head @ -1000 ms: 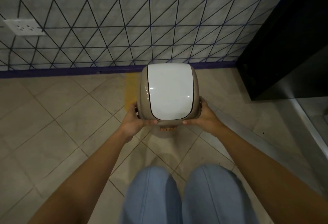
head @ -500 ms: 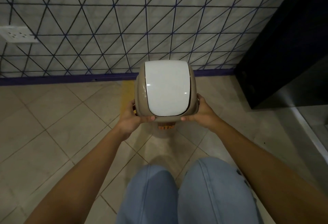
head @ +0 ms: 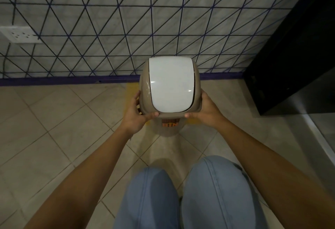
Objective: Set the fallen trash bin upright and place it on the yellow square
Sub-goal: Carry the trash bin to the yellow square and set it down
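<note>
Trash bin (head: pixel 170 91), front face below the lid: one orange label (head: pixel 170 124) with dark letters, partly hidden; only "IN" is legible. No other readable text.

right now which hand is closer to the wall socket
Left. The left hand grips the trash bin on the side toward the wall socket; the right hand holds the bin's far side.

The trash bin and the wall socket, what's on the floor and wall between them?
In the head view, only bare wall tile lies between the trash bin and the wall socket.
</note>
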`<action>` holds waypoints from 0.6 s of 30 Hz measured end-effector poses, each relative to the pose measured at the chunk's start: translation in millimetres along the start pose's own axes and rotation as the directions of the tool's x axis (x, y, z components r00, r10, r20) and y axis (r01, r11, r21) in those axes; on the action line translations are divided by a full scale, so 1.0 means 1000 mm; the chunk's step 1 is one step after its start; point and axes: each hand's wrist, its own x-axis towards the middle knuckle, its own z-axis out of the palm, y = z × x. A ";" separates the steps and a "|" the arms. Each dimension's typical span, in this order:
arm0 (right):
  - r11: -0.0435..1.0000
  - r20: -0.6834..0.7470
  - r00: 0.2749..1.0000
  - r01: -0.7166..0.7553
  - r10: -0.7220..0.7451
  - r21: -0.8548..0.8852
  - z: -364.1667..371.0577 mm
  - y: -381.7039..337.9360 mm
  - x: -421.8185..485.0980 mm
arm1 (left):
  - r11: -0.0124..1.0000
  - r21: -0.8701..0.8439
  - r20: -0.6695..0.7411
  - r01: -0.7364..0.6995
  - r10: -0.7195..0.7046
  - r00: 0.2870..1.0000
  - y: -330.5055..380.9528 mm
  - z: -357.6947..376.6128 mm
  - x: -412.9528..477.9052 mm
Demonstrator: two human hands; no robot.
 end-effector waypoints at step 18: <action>0.993 -0.100 0.991 0.081 -0.089 -0.085 0.001 -0.013 0.027 | 0.980 0.186 -0.068 -0.065 0.079 0.995 0.014 0.005 0.028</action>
